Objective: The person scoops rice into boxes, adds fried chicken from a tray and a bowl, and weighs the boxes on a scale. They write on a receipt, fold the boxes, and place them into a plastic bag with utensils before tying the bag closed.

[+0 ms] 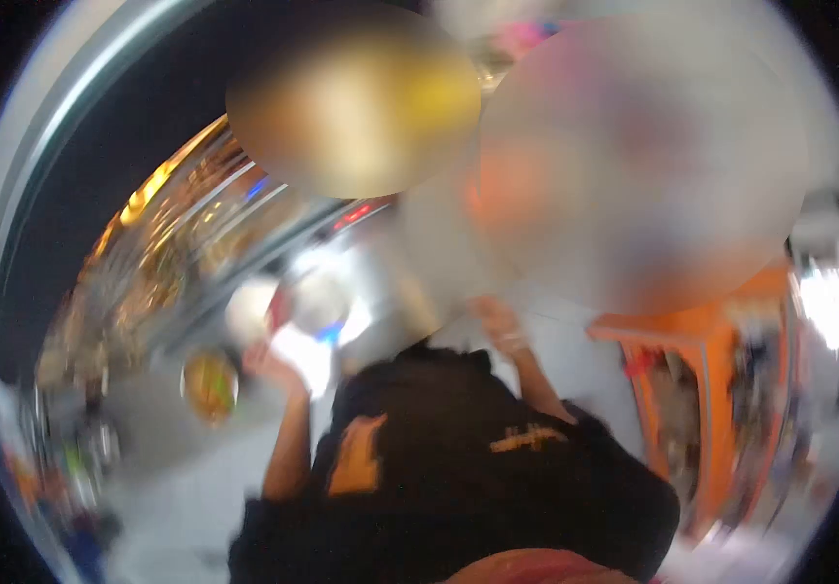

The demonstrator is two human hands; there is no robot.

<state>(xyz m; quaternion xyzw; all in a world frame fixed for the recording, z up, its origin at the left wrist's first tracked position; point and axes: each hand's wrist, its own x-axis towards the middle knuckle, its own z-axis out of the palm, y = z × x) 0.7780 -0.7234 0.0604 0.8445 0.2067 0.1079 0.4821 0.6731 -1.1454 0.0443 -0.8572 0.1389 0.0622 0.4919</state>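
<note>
Motion smears the whole head view. My left hand [273, 364] is raised on the left, right beside a bright white shape [305, 360]. Whether its fingers hold that shape cannot be told. Just beyond it are a round white thing [252, 308] and a greyish round thing [322, 300], with a dark red patch between them. My right hand [499, 326] is held out in front of my body, its blurred fingers seemingly stretched out, with nothing visible in them.
An orange stand or table frame [716, 341] is on the right, with blurred items beneath it. On the left run lit shelves or a display [205, 234]. A round brown-green thing [210, 386] lies below the display. Pale floor [186, 487] shows lower left.
</note>
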